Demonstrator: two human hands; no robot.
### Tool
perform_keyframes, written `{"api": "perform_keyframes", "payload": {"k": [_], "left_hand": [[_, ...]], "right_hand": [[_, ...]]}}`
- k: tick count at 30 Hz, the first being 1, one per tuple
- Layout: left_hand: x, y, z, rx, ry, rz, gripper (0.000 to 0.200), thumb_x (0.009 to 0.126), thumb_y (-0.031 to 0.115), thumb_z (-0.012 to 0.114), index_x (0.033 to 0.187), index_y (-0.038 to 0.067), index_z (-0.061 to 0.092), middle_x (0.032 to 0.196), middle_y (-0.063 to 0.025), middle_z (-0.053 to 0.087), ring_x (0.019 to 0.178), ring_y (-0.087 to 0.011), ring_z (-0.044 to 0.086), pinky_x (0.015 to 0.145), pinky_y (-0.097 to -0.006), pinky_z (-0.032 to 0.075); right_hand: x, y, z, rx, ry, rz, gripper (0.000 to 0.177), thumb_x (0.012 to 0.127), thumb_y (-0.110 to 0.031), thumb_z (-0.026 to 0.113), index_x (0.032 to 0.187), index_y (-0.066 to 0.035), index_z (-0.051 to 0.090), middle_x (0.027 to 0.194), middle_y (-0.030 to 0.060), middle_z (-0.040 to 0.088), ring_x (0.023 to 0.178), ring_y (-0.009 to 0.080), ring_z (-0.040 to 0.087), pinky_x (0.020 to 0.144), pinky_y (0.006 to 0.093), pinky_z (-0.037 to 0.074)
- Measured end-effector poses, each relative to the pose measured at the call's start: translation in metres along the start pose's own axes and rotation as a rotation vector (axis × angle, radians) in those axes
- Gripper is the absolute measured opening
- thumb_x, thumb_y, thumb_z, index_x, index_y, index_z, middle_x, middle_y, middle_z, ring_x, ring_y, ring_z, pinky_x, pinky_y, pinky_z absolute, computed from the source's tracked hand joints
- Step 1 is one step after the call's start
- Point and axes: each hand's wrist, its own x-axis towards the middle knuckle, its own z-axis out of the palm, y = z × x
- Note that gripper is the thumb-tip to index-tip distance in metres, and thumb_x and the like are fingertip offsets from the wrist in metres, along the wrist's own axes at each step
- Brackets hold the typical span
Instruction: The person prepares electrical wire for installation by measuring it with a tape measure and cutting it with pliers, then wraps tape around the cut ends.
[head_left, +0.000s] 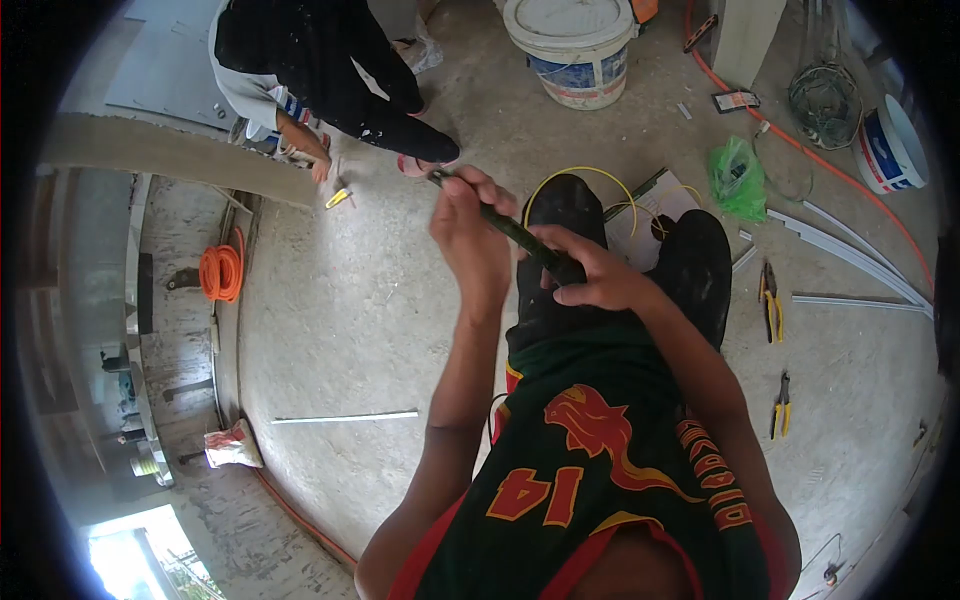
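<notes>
A dark green-black rod-shaped tool (520,236) runs slantwise between my hands above my lap; its exact kind is hard to make out. My left hand (470,228) is closed around its thinner far end, with the tip (437,176) poking out past the thumb. Fingers of my right hand (600,272) grip the thicker near end. A thin yellow wire (583,168) arcs over my dark-covered knee, close beyond both hands. Between my knees, a white sheet or board (668,198) lies on the floor with more yellow wire over it.
Another person (310,70) bends down at upper left, a hand near a yellow-handled tool (338,198). Pliers (771,302), cutters (782,405), white trim strips (850,247) and a green bag (738,180) lie right. Buckets (580,75), an orange hose (815,160) and coil (222,272) surround me.
</notes>
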Motion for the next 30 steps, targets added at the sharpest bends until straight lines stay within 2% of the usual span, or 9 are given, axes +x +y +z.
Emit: {"api": "perform_keyframes", "payload": {"k": [4, 10, 13, 14, 20, 22, 25, 26, 30], "left_hand": [[0.047, 0.063, -0.038, -0.123, -0.075, 0.085, 0.023, 0.101, 0.024, 0.042, 0.094, 0.005, 0.053, 0.072, 0.0022, 0.042, 0.064, -0.0096, 0.039, 0.062, -0.0258, 0.036], [0.108, 0.209, -0.125, -0.291, -0.044, 0.311, 0.018, 0.098, 0.01, 0.04, 0.081, 0.008, 0.047, 0.068, 0.0026, 0.043, 0.059, -0.0082, 0.04, 0.055, -0.022, 0.039], [0.111, 0.261, -0.158, -0.282, -0.074, 0.356, 0.018, 0.094, 0.004, 0.04, 0.077, 0.009, 0.045, 0.065, 0.0024, 0.042, 0.056, -0.008, 0.041, 0.053, -0.0216, 0.04], [0.105, 0.272, -0.161, -0.308, -0.052, 0.352, 0.018, 0.093, 0.003, 0.041, 0.076, 0.009, 0.045, 0.064, 0.0023, 0.042, 0.055, -0.0078, 0.042, 0.053, -0.0215, 0.04], [0.1, 0.344, -0.22, -0.304, -0.071, 0.424, 0.018, 0.088, -0.001, 0.043, 0.073, 0.009, 0.045, 0.061, 0.0016, 0.042, 0.052, -0.0072, 0.044, 0.051, -0.0214, 0.041], [0.096, 0.363, -0.231, -0.273, 0.013, 0.424, 0.018, 0.085, -0.003, 0.042, 0.071, 0.009, 0.044, 0.061, 0.0016, 0.041, 0.051, -0.0069, 0.044, 0.051, -0.0213, 0.041], [0.092, 0.38, -0.242, -0.305, -0.052, 0.39, 0.017, 0.084, -0.004, 0.042, 0.072, 0.008, 0.044, 0.06, 0.0013, 0.041, 0.051, -0.0071, 0.043, 0.05, -0.0216, 0.041], [0.092, 0.391, -0.248, -0.293, -0.003, 0.401, 0.015, 0.082, -0.005, 0.042, 0.073, 0.007, 0.044, 0.059, 0.0011, 0.04, 0.05, -0.0075, 0.042, 0.05, -0.0216, 0.041], [0.098, 0.442, -0.301, -0.197, 0.065, 0.46, 0.014, 0.081, -0.004, 0.044, 0.07, 0.006, 0.044, 0.057, 0.0004, 0.039, 0.048, -0.0086, 0.042, 0.049, -0.0218, 0.042]], "right_hand": [[0.024, -0.015, -0.016, -0.033, -0.168, 0.277, 0.036, 0.09, -0.021, 0.061, 0.119, 0.0, 0.054, 0.095, 0.0041, 0.058, 0.08, 0.013, 0.059, 0.073, 0.0277, 0.046], [0.028, -0.058, -0.052, -0.589, -0.224, 0.446, 0.03, 0.091, -0.027, 0.058, 0.101, 0.001, 0.064, 0.076, 0.0061, 0.061, 0.068, 0.0135, 0.06, 0.064, 0.0292, 0.046], [0.027, -0.078, -0.055, -0.748, -0.189, 0.497, 0.03, 0.089, -0.027, 0.059, 0.092, 0.002, 0.066, 0.073, 0.0132, 0.061, 0.07, 0.0206, 0.057, 0.069, 0.0341, 0.044], [0.028, -0.086, -0.053, -0.75, -0.191, 0.497, 0.03, 0.088, -0.027, 0.059, 0.093, 0.002, 0.066, 0.075, 0.0146, 0.061, 0.072, 0.0247, 0.058, 0.071, 0.0366, 0.044], [0.037, -0.065, -0.074, -0.807, -0.225, 0.379, 0.022, 0.089, -0.019, 0.057, 0.09, 0.002, 0.066, 0.074, 0.0089, 0.064, 0.07, 0.0182, 0.06, 0.068, 0.0325, 0.046], [0.039, -0.07, -0.072, -0.771, -0.266, 0.423, 0.022, 0.09, -0.019, 0.055, 0.089, 0.002, 0.065, 0.074, 0.0084, 0.063, 0.07, 0.0177, 0.059, 0.069, 0.0324, 0.046], [0.046, -0.067, -0.079, -0.736, -0.338, 0.405, 0.022, 0.091, -0.018, 0.053, 0.087, 0.001, 0.063, 0.073, 0.0071, 0.062, 0.07, 0.0163, 0.058, 0.07, 0.0319, 0.046], [0.048, -0.065, -0.083, -0.726, -0.36, 0.386, 0.022, 0.092, -0.018, 0.053, 0.086, 0.001, 0.063, 0.073, 0.0065, 0.062, 0.07, 0.0158, 0.057, 0.07, 0.0316, 0.046], [0.053, -0.066, -0.094, -0.702, -0.38, 0.441, 0.022, 0.092, -0.018, 0.052, 0.086, 0.001, 0.063, 0.074, 0.0051, 0.062, 0.071, 0.0141, 0.057, 0.07, 0.03, 0.045]]}}
